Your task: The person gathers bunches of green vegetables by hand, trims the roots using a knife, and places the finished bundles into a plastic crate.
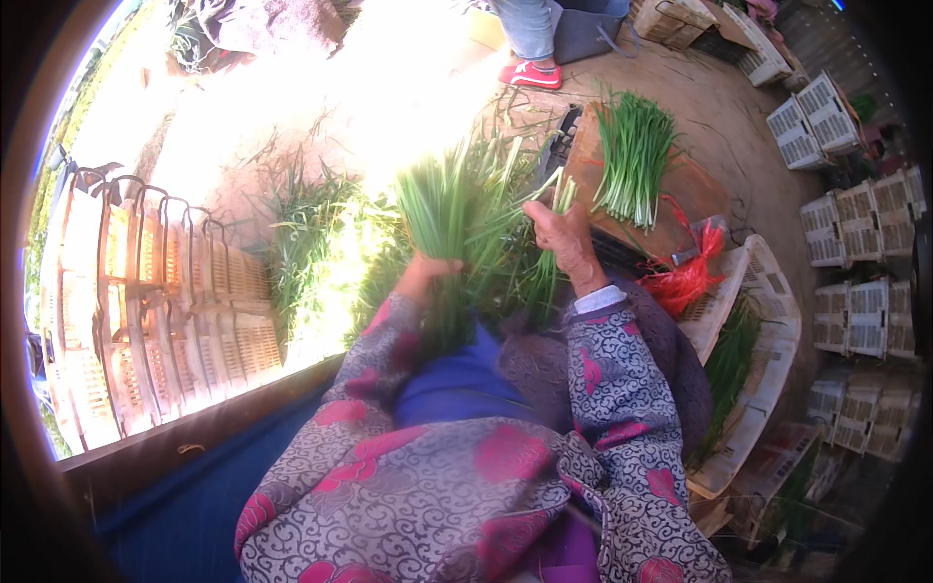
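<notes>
My left hand (433,271) is closed round a thick bunch of chives (432,206), blurred by motion, with the leaves fanning upward. To its right my right hand (568,243) is closed on a few chive stalks (561,194), whose pale ends stick up above the fingers. Loose chives hang and lie between the hands and over my lap. A neat pile of chives (634,155) rests on a brown board (692,183) at the right, beyond my right hand.
Red plastic ties (688,272) hang by the board. A white crate (777,291) holding chives stands at my right. Stacked crates (155,311) stand at the left, more crates (855,228) far right. Loose greens (321,233) litter the ground. A person's red shoe (531,76) shows ahead.
</notes>
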### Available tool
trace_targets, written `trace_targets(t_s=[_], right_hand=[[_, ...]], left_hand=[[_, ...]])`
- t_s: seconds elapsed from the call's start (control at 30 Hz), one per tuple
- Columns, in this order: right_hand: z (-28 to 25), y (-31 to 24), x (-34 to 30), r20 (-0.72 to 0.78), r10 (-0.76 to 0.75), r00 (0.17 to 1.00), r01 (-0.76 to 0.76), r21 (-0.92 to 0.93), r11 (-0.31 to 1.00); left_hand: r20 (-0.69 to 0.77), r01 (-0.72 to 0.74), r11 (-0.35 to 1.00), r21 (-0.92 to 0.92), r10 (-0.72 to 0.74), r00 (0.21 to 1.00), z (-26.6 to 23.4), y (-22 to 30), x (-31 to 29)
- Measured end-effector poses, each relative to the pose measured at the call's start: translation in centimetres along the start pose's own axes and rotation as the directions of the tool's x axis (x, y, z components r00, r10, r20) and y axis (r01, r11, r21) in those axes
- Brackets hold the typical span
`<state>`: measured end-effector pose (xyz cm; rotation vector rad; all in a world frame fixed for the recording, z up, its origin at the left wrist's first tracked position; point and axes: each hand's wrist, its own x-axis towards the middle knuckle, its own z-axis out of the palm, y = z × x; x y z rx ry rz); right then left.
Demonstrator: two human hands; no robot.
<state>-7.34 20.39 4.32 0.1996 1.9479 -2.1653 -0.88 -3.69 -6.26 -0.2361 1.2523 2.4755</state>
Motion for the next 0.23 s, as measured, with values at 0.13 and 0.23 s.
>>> trace_targets(t_s=[0.13, 0.23], right_hand=[[-0.4, 0.6, 0.3, -0.020, 0.016, 1.000, -0.012, 0.207, 0.978], [-0.3, 1.7, 1.1, -0.229, -0.067, 0.971, 0.091, 0.099, 0.991]], left_hand=[[0.026, -0.002, 0.998, -0.061, 0.004, 1.000, 0.3, 0.2, -0.2], [0.049, 0.047, 0.999, 0.009, -0.048, 0.998, 0.0, 0.2, -0.2]])
